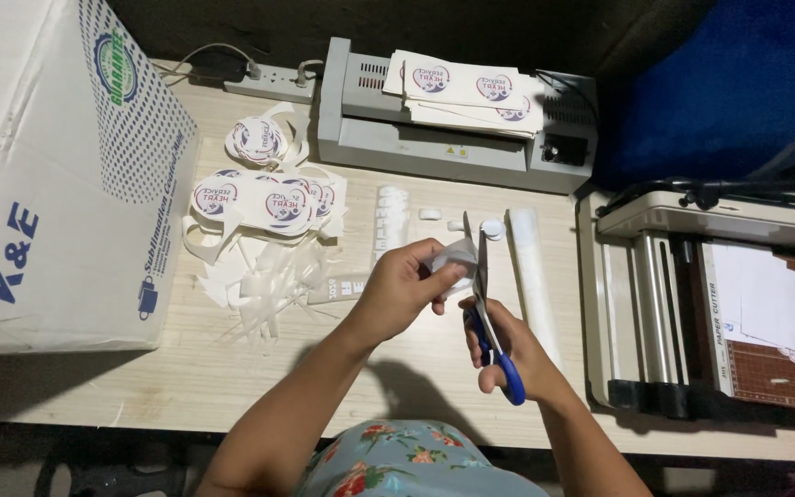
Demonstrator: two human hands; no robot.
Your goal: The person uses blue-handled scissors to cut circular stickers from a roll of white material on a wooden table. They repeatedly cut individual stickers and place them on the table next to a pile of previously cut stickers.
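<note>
My right hand (pixel 508 345) is closed through the blue-handled scissors (pixel 488 304), blades up into the thin, floppy white paper cutout (pixel 453 258) my left hand (pixel 402 285) pinches by its edge above the table (pixel 232 368), the laminator (pixel 453 138) beyond.

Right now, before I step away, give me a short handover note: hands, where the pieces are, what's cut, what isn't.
Left hand pinches a small white paper piece above the table.
Right hand holds blue-handled scissors, blades at that piece, mid-cut.
Done: round printed cutouts piled at left, with white offcut strips in front of them.
Left: printed sheets stacked uncut on the grey laminator.
Paper cutter stands at right, untouched by either hand.
</note>
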